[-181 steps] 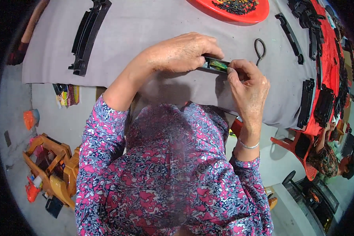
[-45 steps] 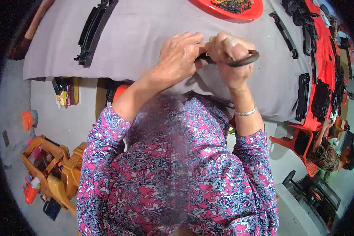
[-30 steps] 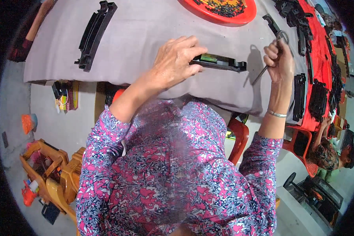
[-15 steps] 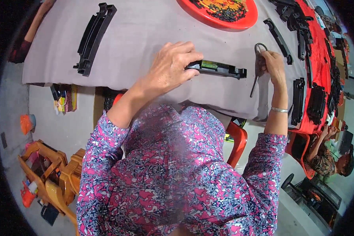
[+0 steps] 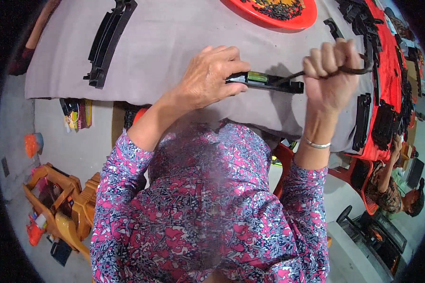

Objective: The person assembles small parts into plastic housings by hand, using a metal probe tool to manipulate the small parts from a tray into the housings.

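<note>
My left hand grips one end of a long black plastic bar between thumb and fingers, over the cloth. A yellow-green translucent tube, like a level vial, sits in a slot of the bar near my fingertips. My right hand is closed in a raised fist around dark scissors. Their looped handle sticks out on the right side of the fist, and their narrow tip points left at the bar's right part. Whether the tip touches the bar I cannot tell.
A red basin of small black pieces stands at the far side of the grey-clothed table. More black bars lie at the left. Others are at the right, near a red cloth. A person sits at far right.
My right hand has risen and turned, swinging the scissors from hanging downward to lying across, pointing left at the bar. My left hand and the bar have barely shifted.
</note>
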A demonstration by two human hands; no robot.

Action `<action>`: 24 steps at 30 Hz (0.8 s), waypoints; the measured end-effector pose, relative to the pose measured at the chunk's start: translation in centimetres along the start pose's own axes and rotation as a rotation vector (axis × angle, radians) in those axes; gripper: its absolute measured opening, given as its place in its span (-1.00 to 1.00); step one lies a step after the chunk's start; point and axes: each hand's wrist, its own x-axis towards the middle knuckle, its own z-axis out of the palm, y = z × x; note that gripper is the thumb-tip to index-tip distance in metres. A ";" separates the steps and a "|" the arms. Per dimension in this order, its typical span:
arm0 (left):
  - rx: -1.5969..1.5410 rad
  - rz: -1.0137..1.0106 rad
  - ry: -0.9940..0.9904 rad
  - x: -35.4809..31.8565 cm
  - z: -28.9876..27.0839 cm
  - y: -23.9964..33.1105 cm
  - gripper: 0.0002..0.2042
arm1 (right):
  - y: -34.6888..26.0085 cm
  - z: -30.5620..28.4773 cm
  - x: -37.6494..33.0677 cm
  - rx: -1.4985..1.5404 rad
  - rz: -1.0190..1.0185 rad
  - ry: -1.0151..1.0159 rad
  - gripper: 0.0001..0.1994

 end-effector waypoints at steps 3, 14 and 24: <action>-0.014 -0.006 0.010 0.1 0.3 0.0 -0.68 | 1.3 -0.4 -0.1 -0.013 -0.002 -0.006 -0.56; 0.007 0.020 0.010 0.0 0.4 -0.5 -0.67 | 2.1 -1.4 -0.4 0.086 -0.039 -0.251 -0.61; 0.009 0.050 0.030 -0.1 0.6 -0.4 -0.67 | 3.0 -1.2 -0.9 -0.055 -0.042 -0.214 -0.65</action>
